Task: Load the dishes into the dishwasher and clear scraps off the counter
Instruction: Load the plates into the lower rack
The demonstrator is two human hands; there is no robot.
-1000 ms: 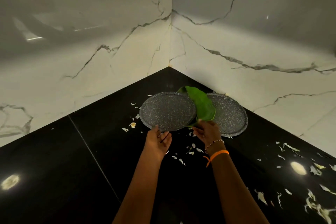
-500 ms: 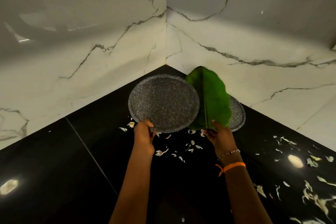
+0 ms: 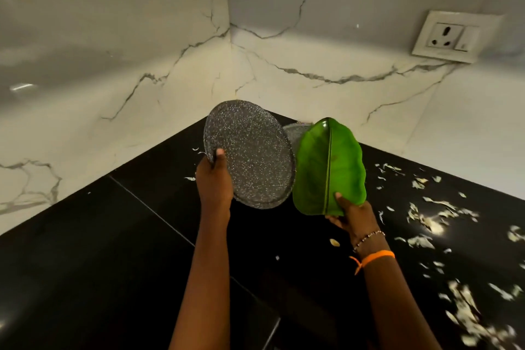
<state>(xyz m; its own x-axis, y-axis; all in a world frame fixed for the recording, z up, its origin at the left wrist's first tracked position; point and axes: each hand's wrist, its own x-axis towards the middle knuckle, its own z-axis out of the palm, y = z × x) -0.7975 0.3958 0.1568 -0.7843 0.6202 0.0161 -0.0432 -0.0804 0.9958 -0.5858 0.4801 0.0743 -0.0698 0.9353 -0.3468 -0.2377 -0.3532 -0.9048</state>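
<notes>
My left hand (image 3: 213, 179) grips the rim of a round grey speckled plate (image 3: 250, 153), lifted off the counter and tilted toward me. My right hand (image 3: 352, 214) pinches the lower edge of a green leaf-shaped plate (image 3: 326, 167), held upright beside the grey one. A second grey speckled plate (image 3: 294, 131) peeks out behind them, near the corner. Pale vegetable scraps (image 3: 431, 221) lie scattered on the black counter (image 3: 113, 250), mostly at the right.
White marble walls meet in a corner behind the plates. A wall socket (image 3: 451, 37) sits on the right wall. More scraps (image 3: 477, 318) spread toward the counter's lower right; a few bits (image 3: 189, 178) lie left of the grey plate.
Both plates have risen off the counter and come toward me, tilting more upright. The view has swung right, bringing the wall socket and more scraps into sight.
</notes>
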